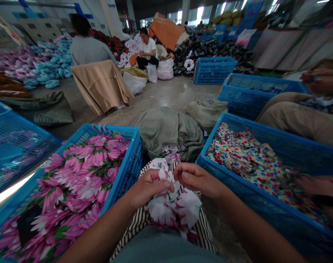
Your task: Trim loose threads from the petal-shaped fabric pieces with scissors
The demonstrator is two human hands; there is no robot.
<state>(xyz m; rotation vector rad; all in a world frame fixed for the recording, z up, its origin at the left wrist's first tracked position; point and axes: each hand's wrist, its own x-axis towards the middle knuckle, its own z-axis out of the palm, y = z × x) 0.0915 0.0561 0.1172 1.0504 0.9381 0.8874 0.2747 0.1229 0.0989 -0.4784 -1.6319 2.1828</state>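
My left hand [148, 188] and my right hand [197, 179] meet just above my lap. Both pinch the top edge of a white and pink floral cloth piece [173, 208] that drapes down between my arms. It lies over a black and white striped cloth [139, 219] on my knees. More of the same floral fabric [171, 153] sits just beyond my hands. A blue crate [128, 171] at my left holds pink flower-print pieces [78, 182]. A blue crate [237, 182] at my right holds multicoloured print pieces [254, 160].
A grey-green sack [166, 129] lies ahead on the concrete floor. Another person's hand [321, 184] reaches into the right crate, their knees [300, 117] beyond it. Further blue crates [214, 69] stand behind and one [10, 146] at far left. Two seated people [147, 47] work amid fabric heaps.
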